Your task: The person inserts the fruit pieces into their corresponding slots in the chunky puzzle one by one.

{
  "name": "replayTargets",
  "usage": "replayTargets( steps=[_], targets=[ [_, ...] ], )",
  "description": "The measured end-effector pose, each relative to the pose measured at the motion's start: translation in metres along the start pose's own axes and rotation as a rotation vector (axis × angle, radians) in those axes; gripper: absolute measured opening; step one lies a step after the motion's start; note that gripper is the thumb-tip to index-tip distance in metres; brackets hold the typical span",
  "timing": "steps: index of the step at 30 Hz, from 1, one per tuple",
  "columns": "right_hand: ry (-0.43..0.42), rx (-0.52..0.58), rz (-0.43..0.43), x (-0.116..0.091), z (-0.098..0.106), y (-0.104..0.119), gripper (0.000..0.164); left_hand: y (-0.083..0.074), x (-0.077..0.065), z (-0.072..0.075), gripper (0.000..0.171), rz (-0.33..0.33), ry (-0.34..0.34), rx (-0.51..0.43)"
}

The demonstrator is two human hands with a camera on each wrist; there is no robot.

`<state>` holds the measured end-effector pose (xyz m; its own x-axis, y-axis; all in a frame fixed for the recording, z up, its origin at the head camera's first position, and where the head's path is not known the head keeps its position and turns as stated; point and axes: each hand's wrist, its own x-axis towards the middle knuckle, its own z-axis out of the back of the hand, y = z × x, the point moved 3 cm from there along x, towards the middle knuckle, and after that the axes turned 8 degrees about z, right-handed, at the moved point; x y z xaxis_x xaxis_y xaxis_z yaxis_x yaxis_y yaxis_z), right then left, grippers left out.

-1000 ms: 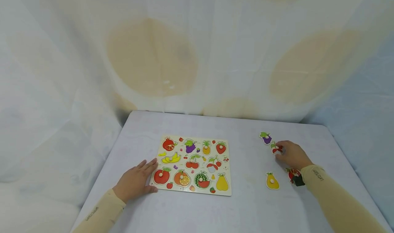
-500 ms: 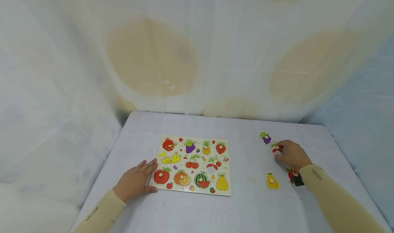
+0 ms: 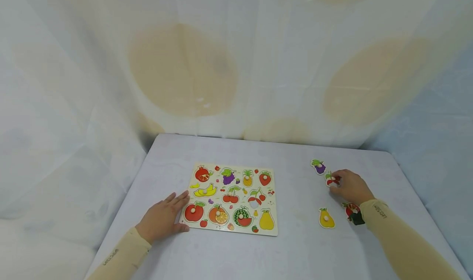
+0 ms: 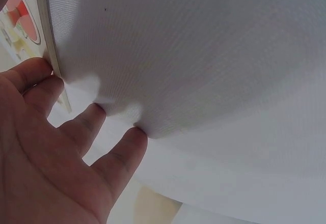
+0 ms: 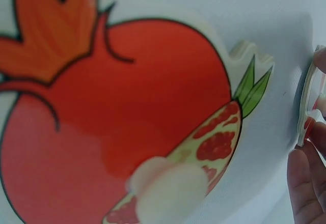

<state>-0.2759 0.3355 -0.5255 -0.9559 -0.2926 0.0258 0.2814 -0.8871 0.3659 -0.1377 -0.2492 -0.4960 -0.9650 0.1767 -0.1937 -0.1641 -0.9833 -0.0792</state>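
Observation:
My left hand (image 3: 162, 216) rests by the left edge of a wooden fruit puzzle board (image 3: 219, 189). In the left wrist view its fingers (image 4: 122, 158) are spread, with some touching the board's edge and others on the cloth. My right hand (image 3: 352, 186) pinches a red-and-white fruit puzzle piece (image 3: 329, 177) with green leaves, close over the table at the right. That piece's edge (image 5: 304, 99) shows between the fingertips in the right wrist view. Below the wrist lies a knobbed pomegranate puzzle piece (image 3: 351, 208), partly hidden by the dark wrist camera.
A grape puzzle piece (image 3: 319, 167) lies just beyond the right hand, and a pear puzzle piece (image 3: 327, 219) lies nearer the body. White cloth covers the table (image 3: 295, 251). Pale curtains (image 3: 273, 66) with tan spots close off the back and sides.

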Motion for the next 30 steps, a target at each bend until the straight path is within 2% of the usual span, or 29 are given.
replayTargets(
  steps=[12, 20, 25, 30],
  targets=[
    [-0.015, 0.000, -0.037, -0.005, 0.003, 0.003, 0.051, -0.002, 0.000, 0.003, 0.093, -0.005, 0.009, -0.002],
    [-0.017, 0.033, -0.078, -0.008, 0.005, 0.020, 0.055, 0.001, 0.001, 0.001, 0.095, -0.005, 0.001, 0.009],
    [-0.022, 0.053, -0.094, -0.008, 0.003, 0.043, 0.057, 0.001, 0.000, 0.000, 0.095, -0.005, 0.006, 0.007],
    [-0.008, 0.071, -0.014, -0.006, -0.001, 0.083, 0.051, 0.001, -0.001, 0.002, 0.095, -0.003, 0.007, 0.006]
  ],
)
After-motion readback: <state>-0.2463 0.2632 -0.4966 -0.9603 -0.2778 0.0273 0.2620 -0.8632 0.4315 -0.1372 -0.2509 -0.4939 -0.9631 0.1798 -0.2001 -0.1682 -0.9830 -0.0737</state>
